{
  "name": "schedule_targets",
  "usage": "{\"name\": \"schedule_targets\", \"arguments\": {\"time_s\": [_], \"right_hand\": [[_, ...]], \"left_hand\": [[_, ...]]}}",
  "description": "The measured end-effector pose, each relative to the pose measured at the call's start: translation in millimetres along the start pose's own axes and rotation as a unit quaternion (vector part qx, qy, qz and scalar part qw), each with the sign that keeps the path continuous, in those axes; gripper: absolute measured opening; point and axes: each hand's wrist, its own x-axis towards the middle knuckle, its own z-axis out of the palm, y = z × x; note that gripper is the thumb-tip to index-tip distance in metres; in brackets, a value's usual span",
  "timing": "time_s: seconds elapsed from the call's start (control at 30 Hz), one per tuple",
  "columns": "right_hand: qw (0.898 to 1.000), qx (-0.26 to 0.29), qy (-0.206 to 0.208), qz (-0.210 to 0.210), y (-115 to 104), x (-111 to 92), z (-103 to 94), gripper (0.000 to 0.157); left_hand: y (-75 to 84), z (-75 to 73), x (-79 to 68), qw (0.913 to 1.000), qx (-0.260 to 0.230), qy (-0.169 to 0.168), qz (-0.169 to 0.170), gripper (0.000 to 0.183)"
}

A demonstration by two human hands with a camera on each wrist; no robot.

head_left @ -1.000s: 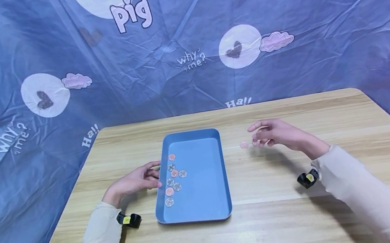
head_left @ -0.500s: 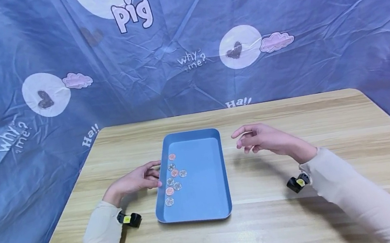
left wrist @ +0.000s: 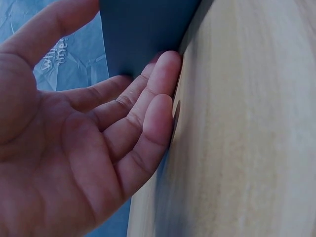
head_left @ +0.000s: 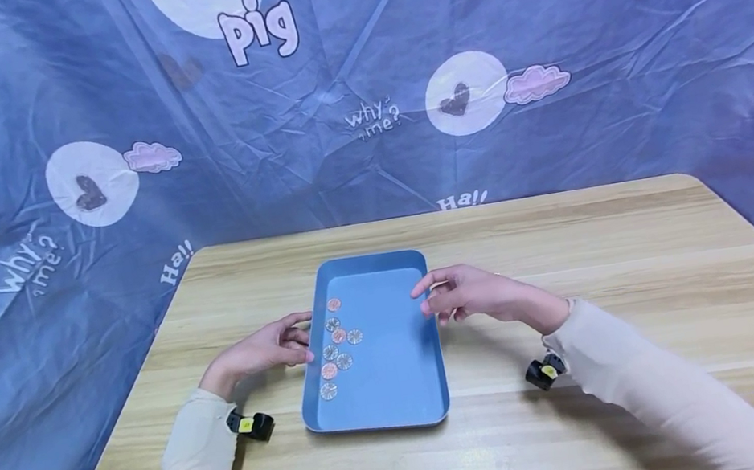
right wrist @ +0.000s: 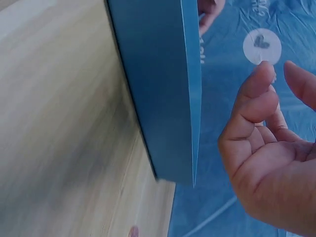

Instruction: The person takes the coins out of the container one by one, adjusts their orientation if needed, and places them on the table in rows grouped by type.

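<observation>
A blue tray point(head_left: 401, 394) lies on the table with several coins, such as this coppery coin point(head_left: 328, 371) and this silvery coin point(head_left: 328, 391), along its left side inside. My left hand point(head_left: 259, 354) touches the tray's left wall; in the left wrist view its relaxed fingers point(left wrist: 158, 118) rest against the outer wall, low by the tabletop. Over the tray's right rim hovers my right hand point(head_left: 477, 293), index finger stretched left and the other fingers bent. At its fingertips in the right wrist view point(right wrist: 259, 79) only a small pale sliver shows, apparently a coin's edge, mostly hidden.
A wooden table point(head_left: 594, 414) carries everything, with its far edge against a blue printed cloth point(head_left: 336, 160). A pinkish coin point(right wrist: 134, 231) lies on the tabletop to the right of the tray. Each wrist wears a small black camera point(head_left: 545, 372).
My right hand has moved left from beside the loose coins on the table to above the tray's right rim, passing over those coins. The left hand, tray and coins inside stay put.
</observation>
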Motion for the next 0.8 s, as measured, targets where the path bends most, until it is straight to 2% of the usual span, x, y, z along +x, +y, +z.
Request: {"name": "schedule_targets", "arguments": {"time_s": [0.17, 0.4, 0.8], "right_hand": [[1.0, -0.003, -0.011, -0.01, -6, 10, 11.2, 0.046], [1.0, -0.013, -0.001, -0.004, -13, 27, 31.4, 0.041], [0.999, -0.033, 0.014, 0.011, -2, 56, 46.2, 0.041]], "left_hand": [[-0.6, 0.5, 0.0, 1.0, -0.005, 0.0, 0.0, 0.083], [-1.8, -0.4, -0.3, 1.0, -0.004, 0.001, -0.003, 0.083], [-0.6, -0.2, 0.2, 1.0, -0.002, 0.001, -0.004, 0.083]]}}
